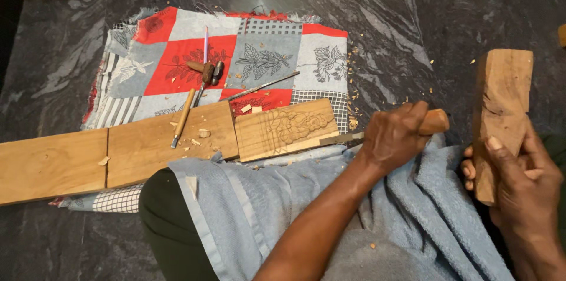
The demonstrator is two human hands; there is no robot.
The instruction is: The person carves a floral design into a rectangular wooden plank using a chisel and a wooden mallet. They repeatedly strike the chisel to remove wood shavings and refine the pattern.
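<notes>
At frame centre the left hand [392,135] is clamping a stiff, wooden-handled chisel [383,132] against the fragile carved panel [286,129], while the right hand [522,178] is gripping the heavy, rigid mallet [501,110] low down.

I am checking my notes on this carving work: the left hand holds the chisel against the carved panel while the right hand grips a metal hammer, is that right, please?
Not quite. The right hand grips a wooden block used as a mallet, not a metal hammer, as the head view shows. The left hand does hold the chisel against the carved panel.
</notes>
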